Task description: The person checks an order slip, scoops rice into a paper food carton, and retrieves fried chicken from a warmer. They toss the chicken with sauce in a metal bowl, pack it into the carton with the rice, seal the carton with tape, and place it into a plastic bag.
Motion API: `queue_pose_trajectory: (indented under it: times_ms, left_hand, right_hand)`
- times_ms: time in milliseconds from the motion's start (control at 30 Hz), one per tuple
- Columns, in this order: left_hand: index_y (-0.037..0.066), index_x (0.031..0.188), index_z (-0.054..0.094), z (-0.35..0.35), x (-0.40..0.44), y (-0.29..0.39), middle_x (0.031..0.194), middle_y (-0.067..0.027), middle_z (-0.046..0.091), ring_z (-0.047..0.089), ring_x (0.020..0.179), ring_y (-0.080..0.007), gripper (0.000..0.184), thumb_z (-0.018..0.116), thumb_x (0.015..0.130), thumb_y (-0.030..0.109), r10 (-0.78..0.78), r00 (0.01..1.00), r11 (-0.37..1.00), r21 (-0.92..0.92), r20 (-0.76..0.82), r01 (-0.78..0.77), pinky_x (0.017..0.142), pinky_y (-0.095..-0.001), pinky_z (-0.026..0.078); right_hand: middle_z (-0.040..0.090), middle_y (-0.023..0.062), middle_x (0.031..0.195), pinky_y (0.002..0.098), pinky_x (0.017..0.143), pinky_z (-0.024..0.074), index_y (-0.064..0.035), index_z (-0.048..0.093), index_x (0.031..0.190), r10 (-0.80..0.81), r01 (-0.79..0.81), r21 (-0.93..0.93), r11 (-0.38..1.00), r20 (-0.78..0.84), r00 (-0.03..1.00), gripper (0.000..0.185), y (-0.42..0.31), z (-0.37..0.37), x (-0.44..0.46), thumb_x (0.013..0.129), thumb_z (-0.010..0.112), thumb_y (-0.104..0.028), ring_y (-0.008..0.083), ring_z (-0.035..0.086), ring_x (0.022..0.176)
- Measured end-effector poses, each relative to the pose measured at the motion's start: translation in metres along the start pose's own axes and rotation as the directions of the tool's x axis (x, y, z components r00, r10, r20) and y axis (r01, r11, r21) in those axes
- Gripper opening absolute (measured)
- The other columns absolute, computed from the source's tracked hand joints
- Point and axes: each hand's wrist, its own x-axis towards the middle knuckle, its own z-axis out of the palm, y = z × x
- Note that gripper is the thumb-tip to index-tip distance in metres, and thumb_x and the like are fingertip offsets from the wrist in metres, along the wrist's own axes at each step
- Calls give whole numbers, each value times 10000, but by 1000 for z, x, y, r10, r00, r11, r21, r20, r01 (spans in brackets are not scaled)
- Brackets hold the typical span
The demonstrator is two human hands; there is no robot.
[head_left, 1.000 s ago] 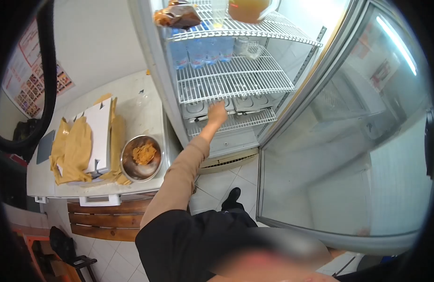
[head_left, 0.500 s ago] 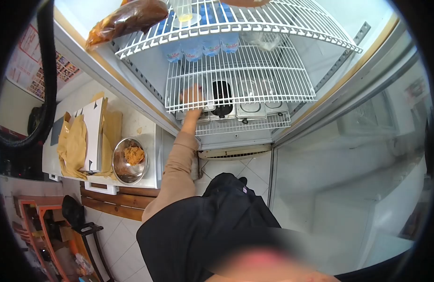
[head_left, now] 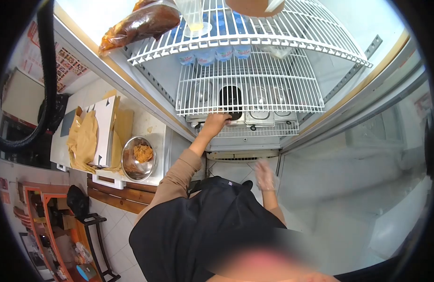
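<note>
On the desk (head_left: 147,117) at far left, brown paper (head_left: 83,136) lies against a white box (head_left: 104,131), and beside them a metal bowl (head_left: 131,172) holds fried food (head_left: 143,153). To the right, the bare left hand (head_left: 217,124) is at the near edge of the open container (head_left: 231,94); whether it grips or merely touches that rim, I cannot tell. Under the middle rack (head_left: 285,110) there is little headroom, so the fingers would do best kept low and flat, pulling straight toward the body with the rim level. The container sits low in the fridge, its dark mouth facing up, its long axis running front to back and its near end toward the person. Next, lidded containers (head_left: 260,115) stand just beside it. Lower down, the right hand (head_left: 265,175), in a clear glove, is open, fingers extended, holding nothing, apart from the containers.
</note>
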Motion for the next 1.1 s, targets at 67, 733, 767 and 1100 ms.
queue_pose_trajectory:
  times_ms: [67, 733, 767, 1100]
  left_hand:
    - [112, 867, 591, 0, 2, -4, 793, -46, 577, 537, 734, -266, 169, 543, 736, 207, -258, 963, 912, -307, 82, 270, 650, -359, 395]
    - [-49, 793, 455, 55, 2, 16, 753, -133, 536, 588, 673, -206, 172, 339, 826, 74, -849, 491, 132, -978, -195, -160, 598, -244, 469]
    - [-36, 826, 430, 51, -3, 22, 814, -125, 507, 582, 708, -211, 188, 327, 855, 119, -872, 460, 104, -981, -169, -162, 625, -245, 467]
    - [21, 842, 387, 31, -41, 61, 848, -101, 458, 510, 819, -198, 229, 329, 878, 240, -966, 250, -59, -899, -57, -433, 780, -283, 412]
  right_hand:
    - [429, 112, 1095, 319, 900, 307, -21, 346, 1141, 196, -211, 48, 976, 225, 954, 383, 3, 71, 19, 780, 460, -72, 225, 395, 1044]
    - [479, 111, 1034, 311, 790, 395, -90, 407, 1067, 190, -186, -38, 982, 205, 960, 299, 5, 78, 15, 778, 479, -116, 227, 468, 928]
    - [469, 120, 1042, 307, 788, 398, -67, 388, 1087, 240, -232, -65, 971, 188, 952, 301, -2, 73, 8, 795, 450, -109, 224, 475, 916]
    - [426, 149, 1124, 302, 827, 362, -19, 349, 1153, 185, -66, -306, 950, 379, 907, 381, -59, 107, -18, 817, 454, -165, 208, 457, 976]
